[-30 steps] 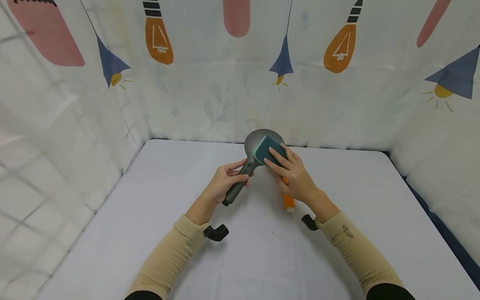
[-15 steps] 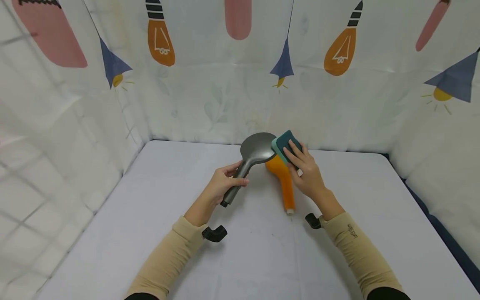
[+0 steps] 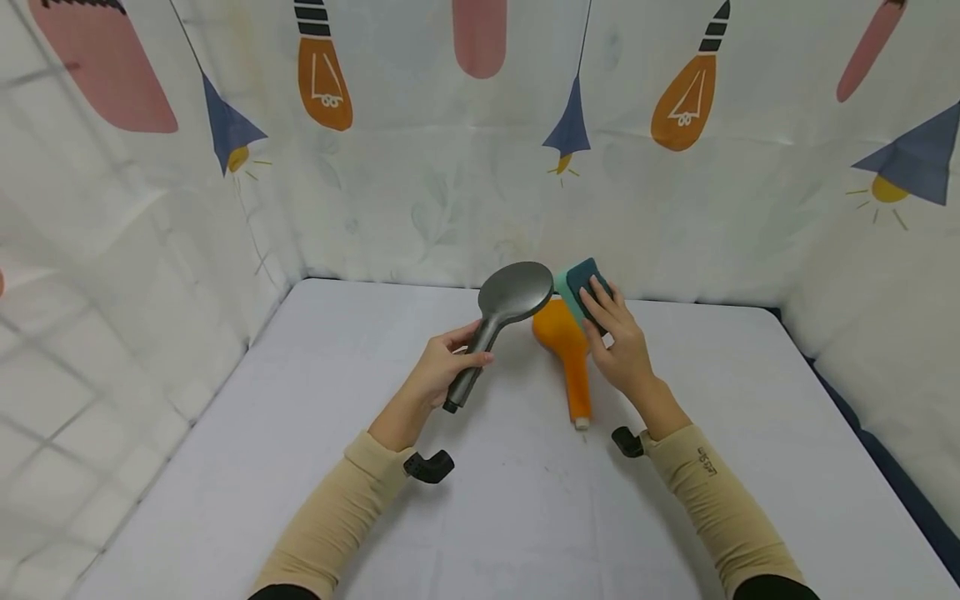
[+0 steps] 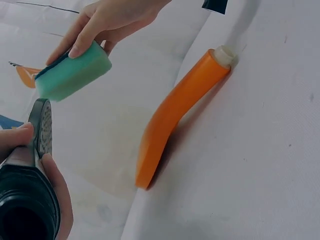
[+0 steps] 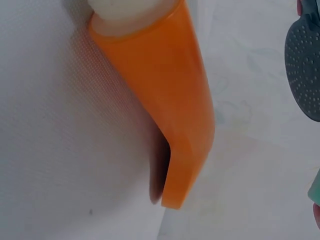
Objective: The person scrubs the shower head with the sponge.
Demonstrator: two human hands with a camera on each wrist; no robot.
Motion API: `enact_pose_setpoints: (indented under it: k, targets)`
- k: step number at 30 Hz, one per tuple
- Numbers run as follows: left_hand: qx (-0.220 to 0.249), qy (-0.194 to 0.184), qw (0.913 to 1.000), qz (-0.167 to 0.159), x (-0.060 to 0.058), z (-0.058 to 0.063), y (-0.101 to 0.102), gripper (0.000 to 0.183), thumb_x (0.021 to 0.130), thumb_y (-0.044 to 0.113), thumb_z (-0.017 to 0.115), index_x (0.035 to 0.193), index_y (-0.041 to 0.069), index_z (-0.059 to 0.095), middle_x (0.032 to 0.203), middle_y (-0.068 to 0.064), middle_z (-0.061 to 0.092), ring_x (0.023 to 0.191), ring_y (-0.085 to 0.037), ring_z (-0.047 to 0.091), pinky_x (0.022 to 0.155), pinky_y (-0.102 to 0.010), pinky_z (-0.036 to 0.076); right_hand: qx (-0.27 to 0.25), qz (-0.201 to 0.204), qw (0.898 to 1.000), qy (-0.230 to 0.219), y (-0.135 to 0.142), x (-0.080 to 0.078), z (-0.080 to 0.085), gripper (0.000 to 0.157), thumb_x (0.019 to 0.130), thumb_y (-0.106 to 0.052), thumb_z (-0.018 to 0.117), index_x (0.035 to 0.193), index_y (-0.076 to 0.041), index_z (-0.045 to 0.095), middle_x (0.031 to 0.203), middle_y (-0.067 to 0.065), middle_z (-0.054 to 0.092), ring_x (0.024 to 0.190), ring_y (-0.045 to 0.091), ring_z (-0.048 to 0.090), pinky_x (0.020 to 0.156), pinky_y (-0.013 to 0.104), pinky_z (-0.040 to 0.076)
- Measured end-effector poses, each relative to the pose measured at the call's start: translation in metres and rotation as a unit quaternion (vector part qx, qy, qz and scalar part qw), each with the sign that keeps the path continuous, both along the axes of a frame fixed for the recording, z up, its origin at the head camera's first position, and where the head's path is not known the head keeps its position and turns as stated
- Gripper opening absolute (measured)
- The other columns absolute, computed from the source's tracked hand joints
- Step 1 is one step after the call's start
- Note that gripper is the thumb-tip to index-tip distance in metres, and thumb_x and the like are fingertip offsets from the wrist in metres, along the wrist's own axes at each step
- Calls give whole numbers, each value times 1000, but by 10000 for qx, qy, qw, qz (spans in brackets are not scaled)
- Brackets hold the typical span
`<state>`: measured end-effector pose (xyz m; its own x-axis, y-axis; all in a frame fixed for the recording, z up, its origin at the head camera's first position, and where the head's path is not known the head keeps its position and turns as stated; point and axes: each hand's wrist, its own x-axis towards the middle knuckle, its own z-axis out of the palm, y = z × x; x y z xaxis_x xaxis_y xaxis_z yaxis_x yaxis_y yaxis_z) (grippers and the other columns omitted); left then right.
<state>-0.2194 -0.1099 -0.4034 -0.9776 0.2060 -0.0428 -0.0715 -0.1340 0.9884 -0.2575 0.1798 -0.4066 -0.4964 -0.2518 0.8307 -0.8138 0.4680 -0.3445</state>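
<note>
My left hand (image 3: 438, 371) grips the handle of a dark grey shower head (image 3: 513, 293), raised above the table with its smooth back toward the head camera. Its perforated spray face (image 5: 305, 70) shows in the right wrist view. In my right hand (image 3: 624, 346) is a sponge (image 4: 75, 75), light green with a dark teal scouring side, pinched between fingers and thumb. The sponge is close beside the rim of the grey head. Below and between the hands, an orange shower head (image 3: 573, 367) lies on the table, its pale threaded end (image 4: 224, 56) toward me.
A white-covered table (image 3: 495, 517) spreads under both arms. White cloth walls (image 3: 465, 192) printed with lamps and bulbs stand behind it and at the sides. Dark curved camera mounts (image 3: 429, 467) stick out at the wrists.
My right hand has drawn the sponge off the back of the grey shower head, moving right to beside its rim. The left hand has stayed nearly still, and the orange shower head is now more exposed.
</note>
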Motion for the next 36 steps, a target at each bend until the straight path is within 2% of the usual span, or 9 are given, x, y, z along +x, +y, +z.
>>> enact_pose_setpoints:
  k: [5,11,14,18,24,28,30,36]
  targets:
    - [263,-201,9993,158,-2,-1,2,64,92,-7,69,152,3,48,122,-14,59,85,-14,64,73,-25,56,-37,48,10000,-45,0,0,-1,48,88,17,66,135,12,59,145,33,48,142,52,36,112,64,30]
    - [820,-493,9953,168,-3,-2,3,58,98,-5,63,153,-1,44,118,-10,69,88,-10,67,73,-27,57,-106,134,9999,-14,-3,-2,-3,49,88,18,65,136,11,59,142,36,49,142,52,35,114,63,28]
    - [1102,-622,9919,74,-3,-2,2,54,101,-3,58,153,-1,43,115,-7,71,89,-10,69,73,-28,58,-92,164,9998,-29,-5,-2,-3,48,88,18,65,136,11,58,143,34,49,142,52,36,114,63,27]
    - [1309,-740,9883,-261,-1,-2,2,51,105,1,54,154,1,40,117,-6,73,90,-10,70,74,-29,57,-29,160,9998,-76,-8,0,-3,48,89,17,65,136,12,58,146,31,49,140,54,37,115,64,26]
    - [949,-748,9894,-807,1,-2,4,50,111,10,45,158,7,32,142,-15,60,97,-11,65,75,-30,56,26,127,9997,-217,-12,1,-2,47,90,14,66,137,11,58,147,29,49,142,50,37,115,64,25]
    - [765,-651,9884,-1140,3,-1,6,49,113,17,37,160,7,29,150,-20,51,96,-11,62,73,-26,55,53,128,9996,-230,-15,2,-3,47,90,14,67,137,10,58,148,28,49,143,50,36,113,66,27]
    - [787,-605,9872,-1246,3,-1,8,49,114,19,34,161,6,27,152,-22,48,93,-10,60,71,-24,54,64,129,9997,-192,-16,1,-4,48,90,14,67,137,10,58,148,28,49,142,51,36,112,66,28]
    - [902,-545,9859,-1303,5,-5,10,49,114,17,31,161,4,27,156,-22,40,89,-8,60,69,-22,54,110,121,9999,11,-24,-3,-3,49,89,13,68,137,10,58,147,28,49,141,54,35,112,67,28]
